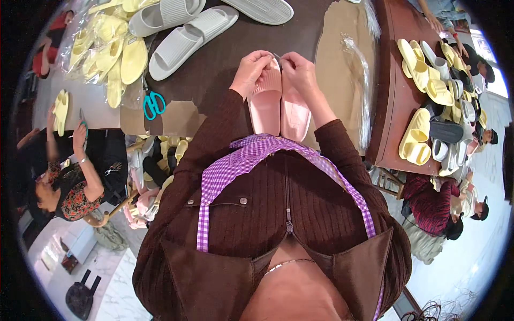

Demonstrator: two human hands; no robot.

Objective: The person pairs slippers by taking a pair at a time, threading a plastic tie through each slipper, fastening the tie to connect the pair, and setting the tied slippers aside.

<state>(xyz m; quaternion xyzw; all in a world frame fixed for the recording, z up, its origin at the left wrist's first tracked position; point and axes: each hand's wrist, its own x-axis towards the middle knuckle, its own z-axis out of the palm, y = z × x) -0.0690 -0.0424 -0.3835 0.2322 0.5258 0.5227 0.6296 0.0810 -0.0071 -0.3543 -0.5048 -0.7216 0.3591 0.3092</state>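
Note:
A pair of pink slippers lies side by side on the dark table just in front of me, the left slipper (265,107) with its ribbed strap up and the right slipper (294,115) beside it. My left hand (250,74) is closed in a pinch at the far part of the left slipper's strap. Close by on the right, my right hand (300,72) also pinches, over the other slipper. Something thin and dark shows between the fingertips of both hands, too small to name.
Grey slippers (194,43) and bagged yellow slippers (110,51) lie at the far left, with teal-handled scissors (154,105) nearer. Thin clear strands (364,80) rest on brown cardboard (337,64) at right. Slippers crowd the right table (393,69); co-workers sit on both sides.

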